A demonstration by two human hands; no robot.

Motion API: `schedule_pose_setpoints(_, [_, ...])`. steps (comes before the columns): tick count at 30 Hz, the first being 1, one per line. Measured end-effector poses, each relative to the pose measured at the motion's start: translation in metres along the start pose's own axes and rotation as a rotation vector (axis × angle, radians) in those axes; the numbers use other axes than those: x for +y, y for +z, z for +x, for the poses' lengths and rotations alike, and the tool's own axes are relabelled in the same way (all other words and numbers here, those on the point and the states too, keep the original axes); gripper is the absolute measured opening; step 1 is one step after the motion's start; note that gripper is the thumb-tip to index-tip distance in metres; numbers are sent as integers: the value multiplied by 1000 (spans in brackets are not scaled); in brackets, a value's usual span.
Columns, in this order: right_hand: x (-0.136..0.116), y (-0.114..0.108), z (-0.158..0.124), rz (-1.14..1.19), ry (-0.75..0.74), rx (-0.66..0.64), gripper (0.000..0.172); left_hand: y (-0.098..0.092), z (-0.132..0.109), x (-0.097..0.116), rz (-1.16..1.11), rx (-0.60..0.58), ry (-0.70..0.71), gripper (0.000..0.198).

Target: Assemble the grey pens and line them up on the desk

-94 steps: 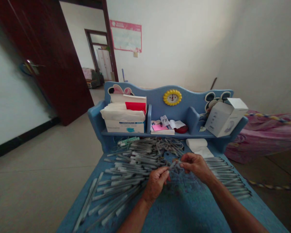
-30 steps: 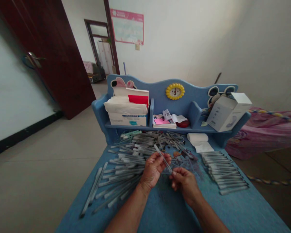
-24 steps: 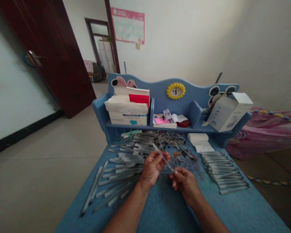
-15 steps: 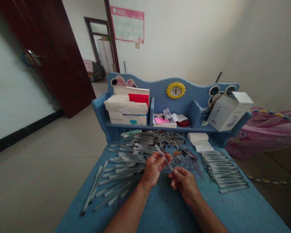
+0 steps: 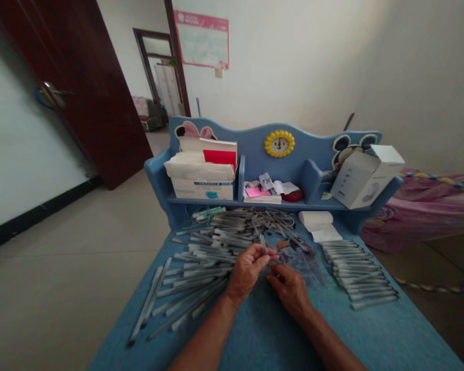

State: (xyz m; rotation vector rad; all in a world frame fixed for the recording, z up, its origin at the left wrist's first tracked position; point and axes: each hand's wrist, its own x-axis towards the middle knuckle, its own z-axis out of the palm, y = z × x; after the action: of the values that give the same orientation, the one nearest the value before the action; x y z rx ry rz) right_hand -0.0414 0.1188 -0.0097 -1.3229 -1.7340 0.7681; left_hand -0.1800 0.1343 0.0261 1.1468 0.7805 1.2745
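My left hand is closed around a translucent pen, which stands steeply tilted with its upper end above the fingers. Just right of it, my right hand has its fingers bent together low over the desk, below the pen; whatever is in them is hidden. Left of my hands spreads a loose pile of pens, clear with dark ends. Thin clear pieces lie behind my right hand. On the right side, several pens are lined up in a neat row.
The blue desk has a raised back shelf. On the shelf are a mask box, papers, a yellow flower clock and a white box. A white paper roll lies behind the pen row.
The pen in my left hand has turned more upright. My right hand has moved slightly left, its fingers now lower and farther curled beneath the left hand.
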Motion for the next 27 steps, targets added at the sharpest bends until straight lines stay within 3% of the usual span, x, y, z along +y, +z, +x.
schedule_pose_setpoints(9, [4,1,5,-78,104,-57,14,5,-3,-16,361,-46,19,18])
schedule_pose_setpoints(13, [1,-19,6,-73,140,-109,15,8,-4,-13,383,-32,49,17])
schedule_pose_setpoints(16, [-15,-41,9,-59,149,14,20,9,-4,-10,410,-41,71,18])
schedule_pose_setpoints(19, [-38,-54,15,5,66,42,26,9,-4,-10,508,-78,111,17])
schedule_pose_setpoints(22, [-55,-53,23,-97,-58,10,15,9,-5,-11,570,-101,164,14])
schedule_pose_setpoints(27, [-54,-43,28,-172,-170,31,13,8,-8,-13,521,-104,131,12])
